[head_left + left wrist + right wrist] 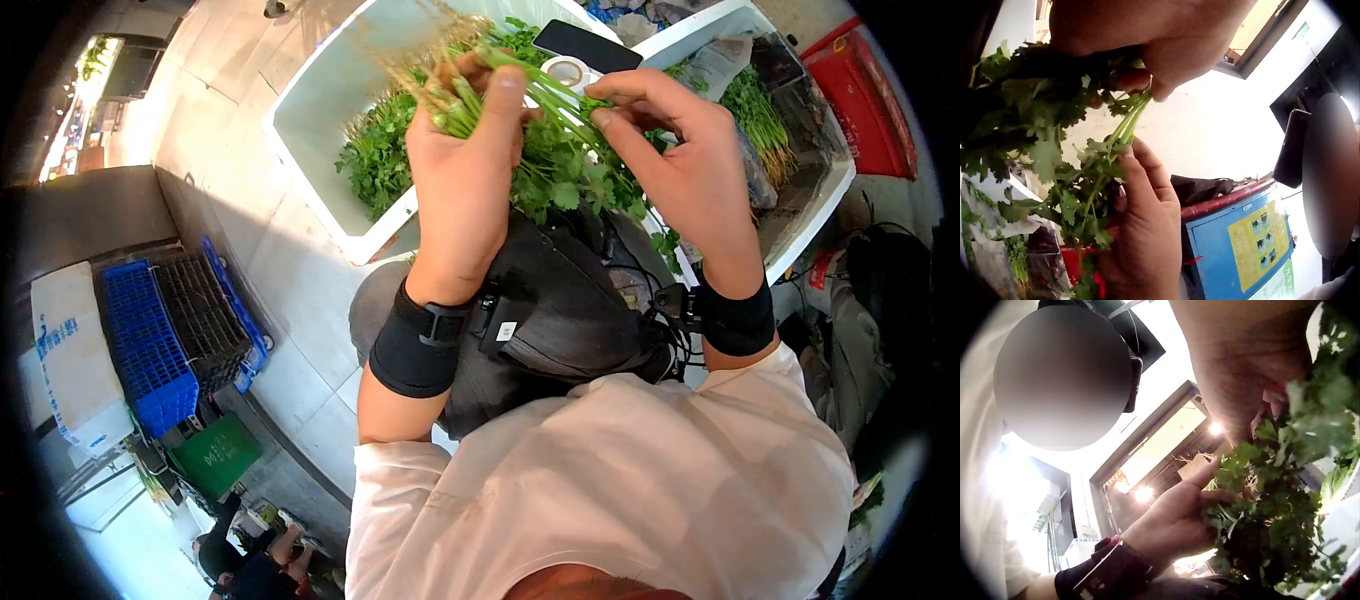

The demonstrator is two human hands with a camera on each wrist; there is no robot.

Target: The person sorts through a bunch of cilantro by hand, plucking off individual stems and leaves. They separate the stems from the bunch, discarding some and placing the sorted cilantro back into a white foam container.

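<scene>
The left hand (460, 165) grips a bunch of leafy green herbs by its pale stems (455, 105), roots pointing up and away. Thumb and fingers of the right hand (685, 150) pinch a few stems near the leaves, to the right of the left hand. Leaves (565, 175) hang between and below both hands. In the left wrist view, the right hand (1144, 231) holds thin stems (1127, 125) that run up to the left hand (1154, 37). From the right wrist, the left hand (1172, 519) shows behind dense leaves (1266, 519).
Under the hands stands a white foam box (310, 130) with more herbs (375, 160). A phone (587, 46) and a tape roll (566, 72) lie at its far side. Right of it are a second foam box (825, 195) with rooted greens and a red container (862, 100). Crates (150, 340) stand at left.
</scene>
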